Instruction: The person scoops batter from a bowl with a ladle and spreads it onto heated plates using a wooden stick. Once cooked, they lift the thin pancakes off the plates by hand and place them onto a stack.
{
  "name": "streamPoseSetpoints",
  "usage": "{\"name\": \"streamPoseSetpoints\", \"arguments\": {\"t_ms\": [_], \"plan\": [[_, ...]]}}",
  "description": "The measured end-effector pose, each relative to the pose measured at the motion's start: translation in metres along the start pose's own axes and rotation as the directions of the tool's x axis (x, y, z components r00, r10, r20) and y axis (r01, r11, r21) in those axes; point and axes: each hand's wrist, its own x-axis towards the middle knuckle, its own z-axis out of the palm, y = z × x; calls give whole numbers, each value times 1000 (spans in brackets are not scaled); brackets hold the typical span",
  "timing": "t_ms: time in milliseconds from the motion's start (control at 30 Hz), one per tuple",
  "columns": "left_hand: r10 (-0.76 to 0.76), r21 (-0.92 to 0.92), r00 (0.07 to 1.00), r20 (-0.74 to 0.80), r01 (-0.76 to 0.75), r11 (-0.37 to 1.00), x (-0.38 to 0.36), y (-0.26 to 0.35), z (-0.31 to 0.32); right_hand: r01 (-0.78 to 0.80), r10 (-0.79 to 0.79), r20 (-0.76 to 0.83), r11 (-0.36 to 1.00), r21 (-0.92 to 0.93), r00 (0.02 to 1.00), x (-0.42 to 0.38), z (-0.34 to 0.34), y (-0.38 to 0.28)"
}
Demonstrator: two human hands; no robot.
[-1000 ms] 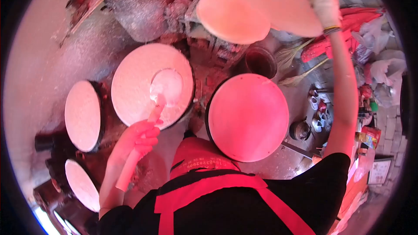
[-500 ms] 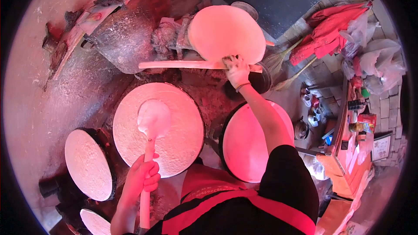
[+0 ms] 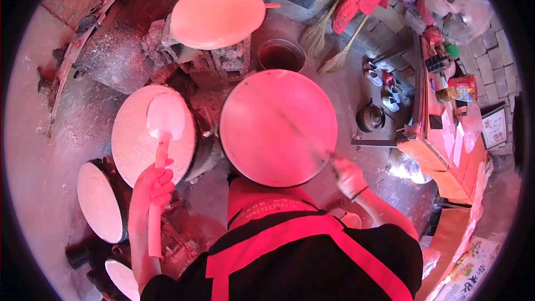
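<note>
My left hand [image 3: 151, 185] is closed round the wooden handle of a scoop [image 3: 166, 116], its broad head pale and coated with what looks like white batter. The scoop head hangs over a round pan [image 3: 125, 150] of bumpy pale batter. At the right edge of a round griddle [image 3: 267, 128] with a smooth pinkish surface is my right hand [image 3: 348, 177], blurred by motion. A long thin stick [image 3: 292, 122], smeared to a faint dark streak, runs from that hand across the griddle. The hand appears wrapped round its end.
Behind the griddle, a stack of round flat sheets [image 3: 218, 15] sits on bricks beside a dark bucket [image 3: 281, 56]. Another batter pan [image 3: 100, 203] stands at left. Brooms [image 3: 337, 58], a kettle [image 3: 370, 118] and a cluttered counter [image 3: 434, 156] are at right.
My right hand has drawn back from the stack of sheets, where it held a long flat wooden stick, to the griddle's right edge. My left hand still holds the scoop. The view has shifted.
</note>
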Motion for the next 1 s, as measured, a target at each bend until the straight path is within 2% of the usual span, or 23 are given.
{"name": "streamPoseSetpoints", "arguments": {"t_ms": [33, 100, 133, 167, 200, 233, 267, 300, 333, 367, 400, 467, 500, 567, 600, 633, 733, 800, 833, 867, 933, 967, 1000], "plan": [[-1, 13, 1000, -13, 2, 1000, -4, -13, 15, -207, 206, -57, 978, -14, 977, -11, -9, 25], [-118, -252, 985, 123, 146, 957, -6, -40, 36, -477, 474, -119, 879, 6, 872, -15, 10, 119], [-154, -371, 967, 201, 221, 902, -7, -53, 48, -542, 581, -45, 781, 311, 812, -17, 2, 128], [-198, -428, 933, 301, 318, 846, -7, -62, 63, -571, 658, 73, 586, 575, 749, -23, -12, 123], [-212, -334, 942, 258, 293, 896, -6, -71, 77, -558, 688, 218, 319, 766, 692, -28, -18, 120], [-223, -236, 950, 216, 273, 933, -6, -80, 91, -407, 618, 128, 335, 850, 775, -38, -14, 119], [-103, 93, 987, 122, 92, 991, -6, -91, 111, -340, 525, 100, 384, 858, 845, -39, -20, 109], [41, 421, 997, 66, -65, 905, -6, -104, 132, -272, 426, 74, 426, 863, 902, -44, -32, 92], [215, 663, 975, 55, -197, 723, -4, -117, 150, -205, 322, 53, 459, 865, 945, -53, -46, 75], [377, 848, 921, 98, -275, 453, 2, -127, 166, -42, 89, -11, 575, 817, 996, -53, -63, 64], [503, 900, 821, 270, -400, 171, 11, -136, 176, 138, -147, -56, 643, 754, 988, -49, -80, 54], [532, 763, 548, 646, -484, -428, 30, -155, 191, 403, -331, -232, 785, 469, 915, -40, -98, 29], [515, 786, 594, 619, -477, -394, 33, -162, 201, 506, -430, -288, 812, 291, 856, -42, -103, 25], [474, 829, 680, 559, -456, -323, 36, -176, 218, 274, -240, -141, 905, 326, 961, -59, -106, 30], [497, 845, 686, 532, -469, -256, 40, -184, 222, 152, -138, -64, 933, 327, 988, -66, -108, 33], [518, 858, 694, 500, -479, -186, 48, -193, 221, 96, -50, -115, 895, 436, 992, -74, -97, 42], [580, 872, 699, 419, -488, -42, 92, -229, 209, -161, 171, 82, 517, 841, 982, -97, -44, 71], [649, 868, 665, 369, -497, 15, 133, -260, 195, -251, 255, 200, 183, 950, 946, -113, 1, 84], [703, 859, 622, 345, -511, 31, 156, -275, 188, -257, 288, 213, 127, 958, 934, -119, 18, 82], [754, 849, 574, 319, -527, 42, 174, -284, 186, -251, 303, 170, 254, 934, 938, -121, 30, 82], [772, 799, 617, 153, -537, 271, 193, -298, 189, -248, 332, 83, 494, 834, 940, -127, 54, 82], [767, 753, 637, 70, -539, 379, 196, -300, 196, -293, 345, 62, 676, 676, 937, -123, 50, 73], [791, 765, 612, 22, -519, 381, 199, -302, 201, -325, 351, 36, 817, 476, 936, -118, 47, 63]]}}
